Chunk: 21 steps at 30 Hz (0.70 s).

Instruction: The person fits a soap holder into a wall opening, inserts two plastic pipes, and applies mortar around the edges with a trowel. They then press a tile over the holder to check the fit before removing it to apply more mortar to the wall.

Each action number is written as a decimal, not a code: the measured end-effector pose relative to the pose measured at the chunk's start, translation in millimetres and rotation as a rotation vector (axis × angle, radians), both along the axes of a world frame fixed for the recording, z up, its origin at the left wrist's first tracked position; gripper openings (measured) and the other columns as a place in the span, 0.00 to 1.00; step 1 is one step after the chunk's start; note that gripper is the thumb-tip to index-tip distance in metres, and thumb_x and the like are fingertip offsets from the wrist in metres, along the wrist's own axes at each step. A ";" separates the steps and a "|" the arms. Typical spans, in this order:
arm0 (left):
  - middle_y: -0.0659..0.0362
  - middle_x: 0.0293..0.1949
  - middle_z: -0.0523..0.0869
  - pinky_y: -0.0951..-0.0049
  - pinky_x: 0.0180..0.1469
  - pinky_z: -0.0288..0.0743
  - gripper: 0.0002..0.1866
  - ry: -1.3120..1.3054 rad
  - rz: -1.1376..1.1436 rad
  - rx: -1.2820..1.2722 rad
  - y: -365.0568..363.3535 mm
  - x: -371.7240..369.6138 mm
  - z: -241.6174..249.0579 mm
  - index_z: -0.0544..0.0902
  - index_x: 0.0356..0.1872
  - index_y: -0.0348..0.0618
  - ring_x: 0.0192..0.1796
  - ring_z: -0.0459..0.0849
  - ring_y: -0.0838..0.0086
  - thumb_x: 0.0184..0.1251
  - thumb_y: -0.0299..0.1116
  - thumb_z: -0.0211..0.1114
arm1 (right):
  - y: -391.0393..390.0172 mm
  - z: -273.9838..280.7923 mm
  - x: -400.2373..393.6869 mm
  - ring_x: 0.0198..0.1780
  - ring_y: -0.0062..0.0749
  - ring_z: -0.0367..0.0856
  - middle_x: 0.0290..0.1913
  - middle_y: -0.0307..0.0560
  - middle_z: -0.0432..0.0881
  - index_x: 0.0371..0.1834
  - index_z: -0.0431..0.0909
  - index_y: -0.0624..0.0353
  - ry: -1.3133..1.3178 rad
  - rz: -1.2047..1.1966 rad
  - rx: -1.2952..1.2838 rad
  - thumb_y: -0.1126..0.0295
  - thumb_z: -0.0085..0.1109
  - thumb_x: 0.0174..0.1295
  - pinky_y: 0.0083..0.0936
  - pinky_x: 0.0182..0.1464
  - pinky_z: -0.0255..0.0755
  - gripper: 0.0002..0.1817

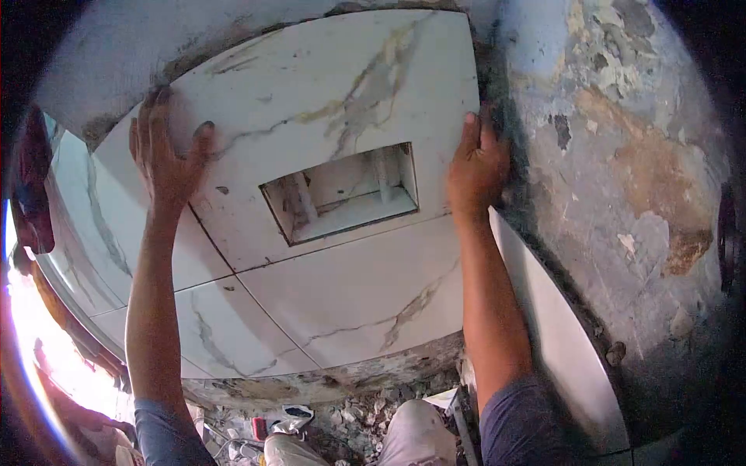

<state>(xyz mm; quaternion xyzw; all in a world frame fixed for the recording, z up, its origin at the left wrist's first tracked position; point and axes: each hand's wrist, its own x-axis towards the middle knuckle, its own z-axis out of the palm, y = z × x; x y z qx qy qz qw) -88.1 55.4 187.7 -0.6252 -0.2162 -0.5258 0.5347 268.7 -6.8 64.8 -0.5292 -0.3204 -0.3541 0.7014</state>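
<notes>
A large white marble-look tile (pixel 326 93) with grey-gold veins lies against the wall, and a rectangular cut-out (pixel 342 193) in it shows pipes behind. My left hand (pixel 167 151) presses flat on the tile's left edge with fingers spread. My right hand (pixel 475 167) presses flat on its right edge, beside the corner where the rough wall begins. Neither hand grips anything. More matching tiles (pixel 357 299) are set on the wall below and to the left.
A bare, patchy plaster wall (pixel 629 179) stands at the right. A loose white tile (pixel 559 334) leans against it beside my right forearm. Rubble, a red object (pixel 259 427) and debris lie on the floor by my knees. Bright light enters at the far left.
</notes>
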 end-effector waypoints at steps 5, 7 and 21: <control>0.47 0.62 0.70 0.51 0.67 0.55 0.35 0.003 0.013 0.000 -3.7 2.2 -1.7 0.68 0.61 0.40 0.65 0.66 0.52 0.56 0.50 0.66 | 0.1 -3.0 3.8 0.42 0.61 0.75 0.40 0.68 0.76 0.49 0.79 0.63 0.011 0.040 -0.054 0.55 0.48 0.68 0.46 0.45 0.68 0.21; 0.46 0.62 0.70 0.52 0.66 0.55 0.36 -0.008 0.066 -0.001 -4.5 2.6 -2.5 0.68 0.61 0.40 0.65 0.66 0.52 0.56 0.51 0.65 | 3.3 -2.6 5.5 0.43 0.61 0.75 0.41 0.66 0.77 0.50 0.79 0.62 -0.024 0.018 -0.077 0.55 0.47 0.68 0.45 0.46 0.68 0.21; 0.43 0.61 0.69 0.51 0.65 0.55 0.39 0.011 0.134 0.065 8.0 -0.6 -1.7 0.66 0.63 0.39 0.64 0.66 0.50 0.57 0.57 0.63 | -11.9 -44.0 -106.7 0.41 0.54 0.78 0.43 0.59 0.78 0.52 0.71 0.67 -0.164 0.335 -0.200 0.67 0.59 0.61 0.44 0.53 0.68 0.20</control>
